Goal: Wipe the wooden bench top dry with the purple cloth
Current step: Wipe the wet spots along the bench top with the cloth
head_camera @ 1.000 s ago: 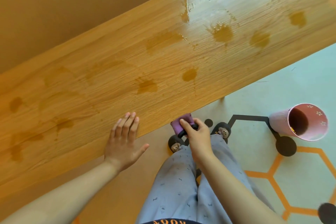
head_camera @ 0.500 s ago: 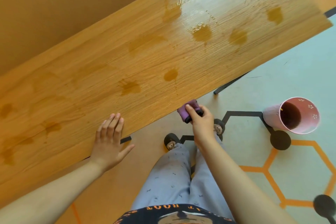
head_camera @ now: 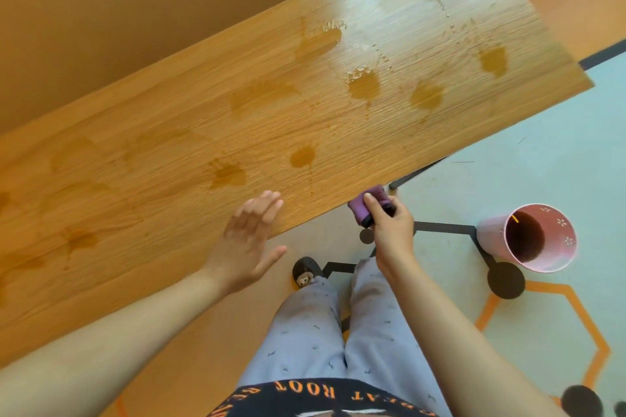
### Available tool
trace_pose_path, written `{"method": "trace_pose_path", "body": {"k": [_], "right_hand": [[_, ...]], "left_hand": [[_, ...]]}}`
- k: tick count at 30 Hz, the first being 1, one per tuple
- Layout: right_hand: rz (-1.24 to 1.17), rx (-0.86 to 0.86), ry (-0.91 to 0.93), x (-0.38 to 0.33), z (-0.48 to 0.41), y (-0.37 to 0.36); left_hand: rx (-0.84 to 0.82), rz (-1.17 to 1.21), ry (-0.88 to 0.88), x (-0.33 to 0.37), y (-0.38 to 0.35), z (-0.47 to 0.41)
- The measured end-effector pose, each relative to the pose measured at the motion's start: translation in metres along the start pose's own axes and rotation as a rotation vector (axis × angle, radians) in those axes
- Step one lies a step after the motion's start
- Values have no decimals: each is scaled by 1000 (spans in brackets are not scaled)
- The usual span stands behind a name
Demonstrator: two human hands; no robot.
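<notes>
Just right of frame centre, the right grip [head_camera: 393, 230] curls round the bunched purple cloth [head_camera: 364, 208], just off the wooden worktop's [head_camera: 169, 132] near edge. The left grip [head_camera: 249, 240] is spread flat over that edge, holding nothing. Dark wet patches [head_camera: 364, 85] dot the worktop.

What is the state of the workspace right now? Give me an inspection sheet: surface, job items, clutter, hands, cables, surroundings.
Surface: wooden bench top bears many wet patches along its length; glare at its far right end.
Job's things: purple cloth is bunched at the bench's near edge, on no patch.
Clutter: pink cup on the floor at the right, apart from the bench.
Hands: right hand grips the cloth; left hand is open, fingers straight, over the near edge; whether it touches the wood cannot be told.
Cables: nothing seen.
Surroundings: floor with orange hexagon lines and black dots; slipper by the person's legs.
</notes>
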State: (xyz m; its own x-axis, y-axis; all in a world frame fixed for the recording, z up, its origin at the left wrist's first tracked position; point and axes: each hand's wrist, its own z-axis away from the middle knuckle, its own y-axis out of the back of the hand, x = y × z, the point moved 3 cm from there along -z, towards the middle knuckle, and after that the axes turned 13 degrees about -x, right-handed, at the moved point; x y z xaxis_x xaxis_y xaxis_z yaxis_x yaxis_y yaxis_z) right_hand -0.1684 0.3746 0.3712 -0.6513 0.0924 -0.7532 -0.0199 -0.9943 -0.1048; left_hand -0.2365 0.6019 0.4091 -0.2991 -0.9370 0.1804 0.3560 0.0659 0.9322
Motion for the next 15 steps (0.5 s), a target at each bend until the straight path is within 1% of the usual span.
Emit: {"method": "trace_pose_path", "body": {"k": [2, 4, 7, 9, 11, 13, 15], "right_hand": [[3, -17, 2, -8, -4, 9], [-11, 32, 22, -27, -16, 33], [1, 147, 92, -62, -42, 88], [-3, 201, 107, -79, -55, 115], [-13, 228, 105, -81, -57, 118], [-3, 193, 95, -68, -51, 102], [13, 77, 59, -52, -41, 83]], "left_hand": [[28, -51, -147, 34, 8, -60], [29, -138, -240, 65, 13, -117], [-42, -209, -223, 89, 15, -172], [-73, -176, -195, 92, 11, -181], [-56, -138, -210, 91, 10, -180], [-35, -133, -223, 91, 10, -179], [-50, -137, -226, 92, 12, -180]]}}
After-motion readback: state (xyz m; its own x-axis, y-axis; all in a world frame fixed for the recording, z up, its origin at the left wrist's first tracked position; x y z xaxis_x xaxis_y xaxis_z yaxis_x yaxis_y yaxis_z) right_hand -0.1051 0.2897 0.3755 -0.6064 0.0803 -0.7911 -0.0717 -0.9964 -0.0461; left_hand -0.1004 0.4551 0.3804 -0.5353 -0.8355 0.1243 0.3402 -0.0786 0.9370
